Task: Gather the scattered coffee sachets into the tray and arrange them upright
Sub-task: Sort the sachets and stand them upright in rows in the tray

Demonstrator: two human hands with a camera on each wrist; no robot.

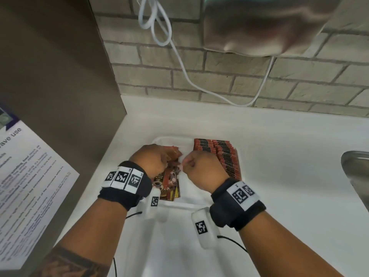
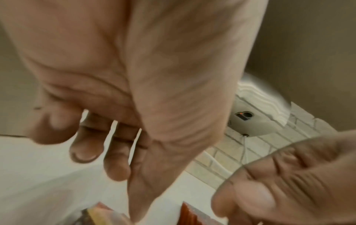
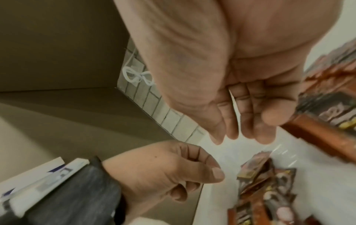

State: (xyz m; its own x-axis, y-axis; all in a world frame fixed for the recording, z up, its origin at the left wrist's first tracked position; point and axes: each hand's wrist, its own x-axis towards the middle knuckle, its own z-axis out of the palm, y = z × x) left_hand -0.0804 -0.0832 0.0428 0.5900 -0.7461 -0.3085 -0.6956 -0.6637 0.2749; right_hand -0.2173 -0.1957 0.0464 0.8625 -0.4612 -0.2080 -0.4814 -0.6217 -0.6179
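A white tray (image 1: 161, 139) sits on the white counter. Along its right side stands a packed row of red-brown coffee sachets (image 1: 219, 156), upright; they also show in the right wrist view (image 3: 327, 106). Loose sachets (image 1: 169, 184) lie flat in a heap in the tray's left half (image 3: 269, 190). My left hand (image 1: 151, 158) hovers over that heap with its fingers loosely curled (image 2: 115, 175) and nothing in them. My right hand (image 1: 199, 166) is close beside it, between the heap and the row, fingers nearly straight and pointing down (image 3: 240, 132), holding nothing.
A tall brown panel (image 1: 60, 76) with a printed notice (image 1: 30, 186) walls off the left. A brick wall with a hanging white cable (image 1: 179, 56) is behind. A steel sink (image 1: 355, 172) lies at the right edge. Bare counter lies between tray and sink.
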